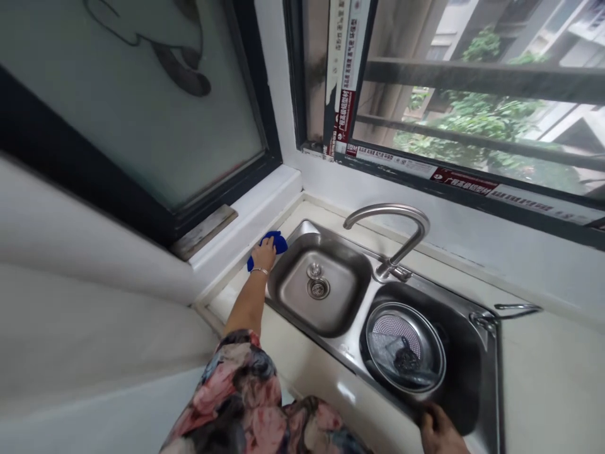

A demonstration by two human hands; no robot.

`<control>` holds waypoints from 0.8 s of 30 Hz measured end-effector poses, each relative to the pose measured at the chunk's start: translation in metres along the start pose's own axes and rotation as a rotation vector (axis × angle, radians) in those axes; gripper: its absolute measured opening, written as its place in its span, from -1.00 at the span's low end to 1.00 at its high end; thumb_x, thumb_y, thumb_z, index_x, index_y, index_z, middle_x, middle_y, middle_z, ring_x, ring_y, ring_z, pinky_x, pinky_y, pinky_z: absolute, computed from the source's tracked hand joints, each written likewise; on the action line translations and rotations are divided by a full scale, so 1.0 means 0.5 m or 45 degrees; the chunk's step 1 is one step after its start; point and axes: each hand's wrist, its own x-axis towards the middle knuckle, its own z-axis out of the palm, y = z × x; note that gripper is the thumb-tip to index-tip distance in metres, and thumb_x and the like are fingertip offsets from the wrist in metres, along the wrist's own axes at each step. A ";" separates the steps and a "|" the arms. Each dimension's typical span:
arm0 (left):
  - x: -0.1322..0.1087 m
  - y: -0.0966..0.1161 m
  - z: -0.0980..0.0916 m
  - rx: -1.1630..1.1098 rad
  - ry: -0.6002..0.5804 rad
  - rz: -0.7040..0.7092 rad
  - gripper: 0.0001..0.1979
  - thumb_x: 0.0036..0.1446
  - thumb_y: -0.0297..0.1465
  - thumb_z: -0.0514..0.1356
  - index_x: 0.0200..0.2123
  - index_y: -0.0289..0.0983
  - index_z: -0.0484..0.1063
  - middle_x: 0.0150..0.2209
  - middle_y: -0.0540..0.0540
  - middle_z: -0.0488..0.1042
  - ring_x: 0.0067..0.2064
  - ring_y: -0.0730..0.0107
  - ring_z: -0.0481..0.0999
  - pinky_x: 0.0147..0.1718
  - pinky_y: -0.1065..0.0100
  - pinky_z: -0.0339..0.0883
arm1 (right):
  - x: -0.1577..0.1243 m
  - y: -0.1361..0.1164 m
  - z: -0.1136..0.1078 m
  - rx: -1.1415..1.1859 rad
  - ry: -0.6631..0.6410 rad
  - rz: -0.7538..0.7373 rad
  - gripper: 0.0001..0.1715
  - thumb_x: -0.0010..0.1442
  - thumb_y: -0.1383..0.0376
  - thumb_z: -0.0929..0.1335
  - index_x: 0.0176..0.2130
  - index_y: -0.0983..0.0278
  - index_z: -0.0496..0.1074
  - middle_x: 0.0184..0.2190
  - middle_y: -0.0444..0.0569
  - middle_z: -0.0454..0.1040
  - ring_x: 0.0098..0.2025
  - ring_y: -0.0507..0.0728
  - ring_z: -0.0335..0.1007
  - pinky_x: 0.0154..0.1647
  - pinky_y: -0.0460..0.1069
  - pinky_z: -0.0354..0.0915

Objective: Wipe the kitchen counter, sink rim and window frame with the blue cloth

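Note:
My left hand (263, 254) is stretched out to the far left corner of the counter and presses a blue cloth (274, 243) against the counter beside the rim of the steel double sink (350, 353). A thin bracelet sits on that wrist. My right hand (438, 430) rests on the sink's front edge near the right basin; only its back shows and its fingers are curled over the rim.
The left basin has a drain (318, 287). A curved tap (392, 236) rises between the basins. A metal colander (405, 345) with something dark in it fills the right basin. A wire rack arm (515, 309) sticks out at right. Windows and a sill stand behind.

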 end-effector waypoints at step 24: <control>-0.236 -0.124 0.011 0.143 -0.060 -0.256 -0.44 0.49 -0.39 -0.11 0.44 -0.44 0.28 0.25 -0.61 0.39 0.14 -0.24 0.53 -0.05 -0.03 0.50 | -0.020 -0.044 -0.034 -0.199 0.013 -0.103 -0.40 0.48 0.14 0.13 0.14 0.23 0.64 -0.03 0.24 0.69 -0.06 0.41 0.67 -0.13 0.16 0.46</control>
